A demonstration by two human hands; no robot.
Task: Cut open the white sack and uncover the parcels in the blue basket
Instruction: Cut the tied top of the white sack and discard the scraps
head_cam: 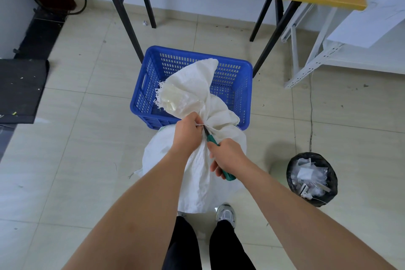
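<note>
A white woven sack [197, 173] stands on the floor in front of my legs, its tied neck and frayed top flap leaning over a blue slatted basket [153, 79]. My left hand [188, 131] grips the sack's neck at the tie. My right hand [228, 158] holds green-handled scissors [213, 140], whose dark blades point into the tie next to my left fingers. No parcels show; the sack hides the near part of the basket's inside.
A wooden table with black legs [122, 13] stands behind the basket. A black waste bin [312, 178] full of scraps sits to the right, with a thin cable beside it. A white metal frame [311, 59] is at far right, a dark mat [19, 90] at left.
</note>
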